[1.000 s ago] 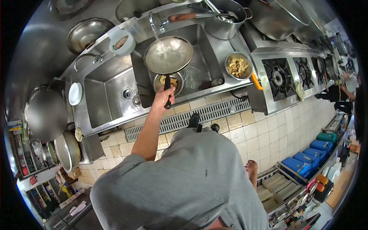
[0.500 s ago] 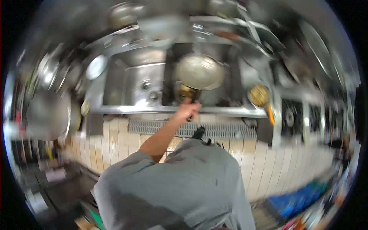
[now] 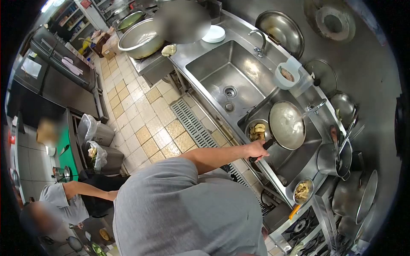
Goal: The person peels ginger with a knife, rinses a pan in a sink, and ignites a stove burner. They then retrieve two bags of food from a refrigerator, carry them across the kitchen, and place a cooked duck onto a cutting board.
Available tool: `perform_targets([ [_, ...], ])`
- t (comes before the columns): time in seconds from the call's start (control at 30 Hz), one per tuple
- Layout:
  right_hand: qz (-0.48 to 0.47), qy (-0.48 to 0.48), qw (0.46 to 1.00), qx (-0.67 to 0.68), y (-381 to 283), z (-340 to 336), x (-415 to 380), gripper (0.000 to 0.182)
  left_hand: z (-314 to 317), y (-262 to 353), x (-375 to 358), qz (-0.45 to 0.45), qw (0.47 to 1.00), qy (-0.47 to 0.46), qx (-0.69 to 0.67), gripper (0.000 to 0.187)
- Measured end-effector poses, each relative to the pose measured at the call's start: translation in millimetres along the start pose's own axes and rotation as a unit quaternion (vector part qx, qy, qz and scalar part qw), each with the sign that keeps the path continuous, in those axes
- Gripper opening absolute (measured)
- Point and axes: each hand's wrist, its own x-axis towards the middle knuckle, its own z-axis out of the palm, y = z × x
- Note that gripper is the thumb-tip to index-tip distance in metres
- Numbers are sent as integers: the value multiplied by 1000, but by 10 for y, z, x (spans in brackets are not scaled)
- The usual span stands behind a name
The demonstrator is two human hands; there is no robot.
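My left hand [image 3: 256, 150] is closed round the dark handle of a frying pan [image 3: 287, 125]. The pan is over the right sink basin [image 3: 279, 160], close to the tap [image 3: 315, 106], and its pale inside looks wet. Beside it in the basin, a metal bowl or strainer holds pale and brown food pieces [image 3: 257, 131]. My right hand does not show.
A strainer of food [image 3: 302, 190] with an orange handle lies at the sink's right end, near a pot [image 3: 328, 158] and burners. A white tub [image 3: 287, 73] stands behind the basins. Another person [image 3: 70, 200] is at lower left, one arm stretched out.
The view has turned leftward and become sharp, bringing the aisle and the other person into sight. My left hand still holds the pan over the right basin.
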Motion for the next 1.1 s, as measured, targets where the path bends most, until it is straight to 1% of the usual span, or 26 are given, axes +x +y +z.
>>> perform_targets([
  [0.07, -6, -4, 1000, 6, -76, 76, 27, 30, -27, 18, -37, 5, 1000, 12, 11, 22],
  [0.13, -33, -24, 997, -72, -53, 225, 171, 30, -66, -86, 57, 4, 1000, 6, 5, 25],
  [0.2, -33, -58, 993, -101, 117, 292, 184, 27, -99, -168, 138, 0, 1000, -1, 0, 27],
  [0.27, -6, -64, 991, -121, 215, 355, 102, 26, -139, -165, 199, -23, 1000, -8, 4, 51],
  [0.3, 5, -63, 990, -129, 264, 349, 22, 26, -146, -125, 170, -24, 1000, -11, 6, 51],
  [0.37, 24, -61, 988, -138, 361, 275, -139, 26, -146, -78, 66, -31, 999, 9, 27, 80],
  [0.43, 38, -45, 988, -140, 475, 217, -386, 25, -230, -330, 226, -44, 998, 35, 40, 96],
  [0.47, 48, -32, 989, -138, 569, 183, -516, 25, -251, -380, 281, -46, 992, 48, 104, 83],
  [0.5, 61, -19, 989, -136, 647, 153, -654, 25, -276, -536, 403, -19, 999, 30, 20, 50],
  [0.57, 83, 6, 988, -128, 749, 141, -911, 24, -267, -447, 342, -20, 1000, -7, 0, 25],
  [0.6, 94, 16, 988, -123, 791, 134, -1026, 24, -253, -427, 339, -30, 999, -19, -13, 22],
  [0.63, 102, 24, 987, -119, 815, 131, -1132, 24, -236, -412, 321, -27, 1000, -12, 1, 22],
  [0.67, 110, 31, 987, -116, 837, 143, -1227, 24, -239, -434, 327, -36, 999, -29, 10, 22],
  [0.73, 121, 35, 985, -115, 892, 166, -1378, 23, -236, -479, 343, -35, 999, -12, 20, 21],
  [0.77, 124, 34, 985, -113, 889, 194, -1436, 23, -227, -488, 351, -41, 998, -28, 27, 21],
  [0.83, 72, -2, 986, -152, 1242, 222, -1230, 25, -223, -497, 329, -46, 998, -37, -9, 22],
  [0.87, 78, 6, 987, -143, 1414, 228, -1180, 25, -205, -483, 324, -52, 997, -49, -3, 22],
  [0.9, -36, -27, 989, -139, 1451, 275, -1223, 25, -182, -473, 305, -51, 998, -44, -8, 22],
  [0.93, -150, -58, 978, -136, 1494, 307, -1295, 25, -163, -470, 295, -50, 998, -38, -13, 22],
  [0.97, -146, -48, 980, -129, 1522, 330, -1360, 25, -187, -555, 349, -40, 998, -39, 7, 22],
  [1.0, -32, 10, 996, -85, 1253, 435, -1539, 25, -188, -570, 339, -45, 998, -49, 12, 22],
  [1.03, 82, 67, 994, -38, 1050, 523, -1695, 26, -189, -577, 331, -46, 998, -49, -6, 22],
  [1.07, 85, 74, 993, -31, 1112, 522, -1743, 26, -180, -580, 326, -46, 997, -49, -24, 22],
  [1.1, 136, 93, 985, -46, 1187, 512, -1798, 26, -157, -543, 283, -50, 997, -46, -21, 21],
])
